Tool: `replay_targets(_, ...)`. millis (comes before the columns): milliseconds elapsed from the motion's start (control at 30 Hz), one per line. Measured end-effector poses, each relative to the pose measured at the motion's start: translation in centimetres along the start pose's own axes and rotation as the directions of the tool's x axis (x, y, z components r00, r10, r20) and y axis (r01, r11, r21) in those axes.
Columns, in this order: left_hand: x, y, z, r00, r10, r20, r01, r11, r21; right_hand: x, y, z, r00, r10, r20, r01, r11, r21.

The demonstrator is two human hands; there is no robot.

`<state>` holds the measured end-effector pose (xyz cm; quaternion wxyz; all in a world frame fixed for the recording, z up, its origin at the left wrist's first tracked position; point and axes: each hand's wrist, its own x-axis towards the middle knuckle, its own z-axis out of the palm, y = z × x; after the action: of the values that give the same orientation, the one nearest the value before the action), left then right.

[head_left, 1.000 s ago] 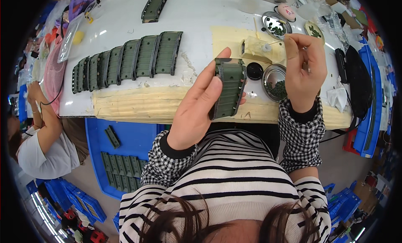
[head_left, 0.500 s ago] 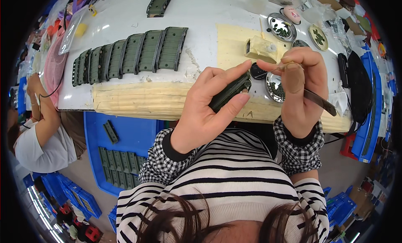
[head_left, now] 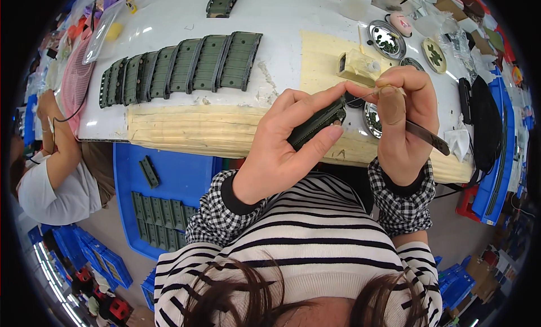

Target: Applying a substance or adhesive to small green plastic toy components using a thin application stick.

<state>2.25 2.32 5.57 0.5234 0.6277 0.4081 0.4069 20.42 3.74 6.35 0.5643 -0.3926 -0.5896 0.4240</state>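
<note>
My left hand (head_left: 293, 138) grips a dark green moulded plastic piece (head_left: 318, 124), long and narrow with a ridged edge, held tilted above the table's front edge. My right hand (head_left: 407, 121) is closed on metal tweezers (head_left: 428, 138), their dark shank slanting out below the palm. The tip of the tweezers lies between the fingers, near the piece's far end. Whatever the tip may pinch is too small to make out. Fingertips of the two hands nearly meet there. Behind my right hand sits a round metal dish (head_left: 372, 121) of small dark green parts, partly hidden.
Several green panels (head_left: 211, 62) stand in a row on the white table (head_left: 169, 20). A yellow-taped block (head_left: 356, 68), metal dishes (head_left: 386, 39) and a pale dish (head_left: 434, 55) lie beyond. Below left, a blue tray (head_left: 127, 214) holds green pieces. Another person's arm (head_left: 63, 132) is at far left.
The table and its things have shifted slightly right and up in the picture. My left hand has come a little closer to my right hand, still holding the piece; both grips look unchanged.
</note>
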Motion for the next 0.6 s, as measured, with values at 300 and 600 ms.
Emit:
replay_targets(300,-0.2,-0.3,-0.5,0.991,-0.095,0.100,0.108,0.984,-0.140,1.2,0.3,-1.3,0.971,-0.057,-0.230,0.039,0.996,-0.080)
replay_targets(600,0.1,0.5,-0.2,0.925,-0.348,0.150,0.342,0.598,-0.725,2.5,2.3,-3.2,0.975,-0.210,-0.067,0.094,0.672,-0.735)
